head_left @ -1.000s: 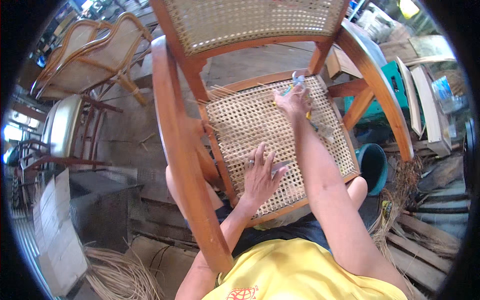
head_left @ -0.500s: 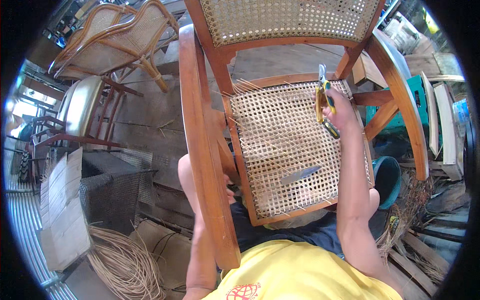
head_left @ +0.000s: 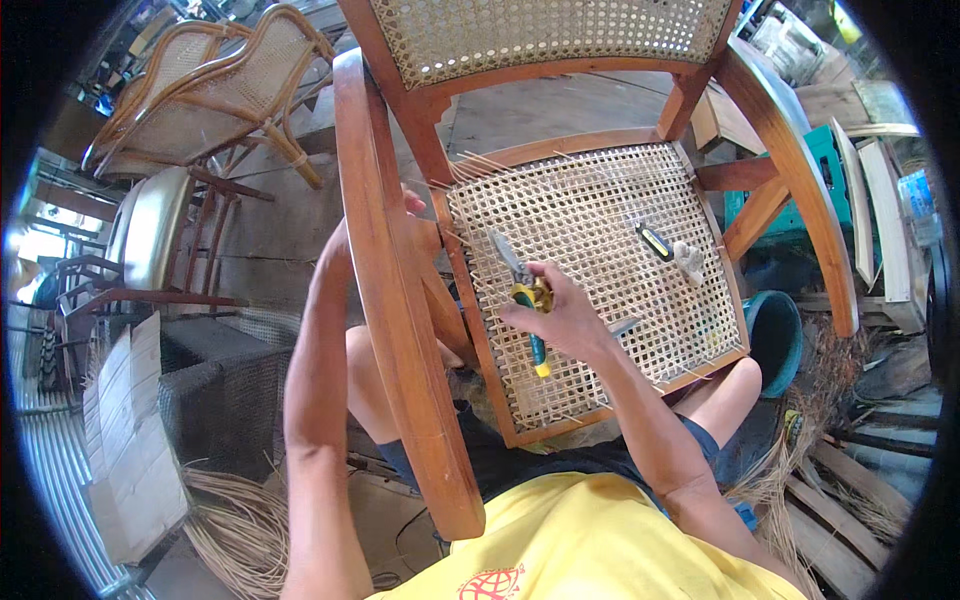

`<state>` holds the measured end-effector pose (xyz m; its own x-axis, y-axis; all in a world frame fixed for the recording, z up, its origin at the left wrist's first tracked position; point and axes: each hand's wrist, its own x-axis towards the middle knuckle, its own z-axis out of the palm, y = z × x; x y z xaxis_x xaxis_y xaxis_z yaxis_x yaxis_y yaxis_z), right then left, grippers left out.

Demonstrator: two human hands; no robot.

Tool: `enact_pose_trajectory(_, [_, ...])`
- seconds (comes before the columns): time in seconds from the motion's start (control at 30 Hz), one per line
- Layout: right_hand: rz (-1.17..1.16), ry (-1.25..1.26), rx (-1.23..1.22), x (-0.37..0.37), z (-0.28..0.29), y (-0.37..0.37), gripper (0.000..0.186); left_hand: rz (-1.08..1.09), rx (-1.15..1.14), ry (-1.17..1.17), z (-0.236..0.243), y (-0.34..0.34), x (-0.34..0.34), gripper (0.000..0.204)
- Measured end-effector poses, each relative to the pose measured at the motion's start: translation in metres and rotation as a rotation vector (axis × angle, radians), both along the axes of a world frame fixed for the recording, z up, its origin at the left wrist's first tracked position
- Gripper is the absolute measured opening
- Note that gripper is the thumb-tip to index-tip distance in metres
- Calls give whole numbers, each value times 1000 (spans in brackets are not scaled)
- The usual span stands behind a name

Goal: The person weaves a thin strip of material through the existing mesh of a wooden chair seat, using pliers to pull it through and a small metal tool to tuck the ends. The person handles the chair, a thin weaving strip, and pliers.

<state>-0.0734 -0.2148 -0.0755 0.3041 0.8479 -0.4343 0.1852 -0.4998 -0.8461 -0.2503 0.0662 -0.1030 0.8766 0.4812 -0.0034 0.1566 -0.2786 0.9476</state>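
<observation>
Left hand is mostly hidden behind the wooden armrest; its fingertips show near the seat's far left corner, farther forward than half a second ago. Whether they pinch anything cannot be told. Pliers have shifted from the far right to over the left part of the woven seat, with the right hand's fingers curled around them. Rightward, the black-and-yellow tool, partly covered earlier, lies exposed beside a pale lump.

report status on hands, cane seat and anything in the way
Right hand gripping pliers over cane seat. Left hand mostly hidden behind armrest. Loose cane ends at seat's rear left. Black-and-yellow tool lying on seat.
</observation>
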Motion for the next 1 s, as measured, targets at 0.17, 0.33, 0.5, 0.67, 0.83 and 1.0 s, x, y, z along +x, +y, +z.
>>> enact_pose_trajectory(0.17, [-138, 196, 96, 24, 11, -39, 66, -100, 17, 363, -2, 29, 49, 25])
enact_pose_trajectory(0.33, [106, 435, -74, 40, 7, -122, 41, -462, 442, 656, 3, 31, 76, 28])
enact_pose_trajectory(0.5, [152, 849, -255, 29, -18, -161, 54, -581, 408, 599, -9, 47, 74, 27])
enact_pose_trajectory(0.67, [50, 1585, -14, 2, -18, -164, 64, -549, 249, 659, -16, 40, 83, 26])
enact_pose_trajectory(0.83, [91, 1415, -94, -6, -11, -139, 77, -435, 214, 739, -14, 38, 76, 25])
enact_pose_trajectory(1.0, [-27, 1447, 41, -1, -29, -68, 53, -457, 234, 767, -2, 31, 86, 24])
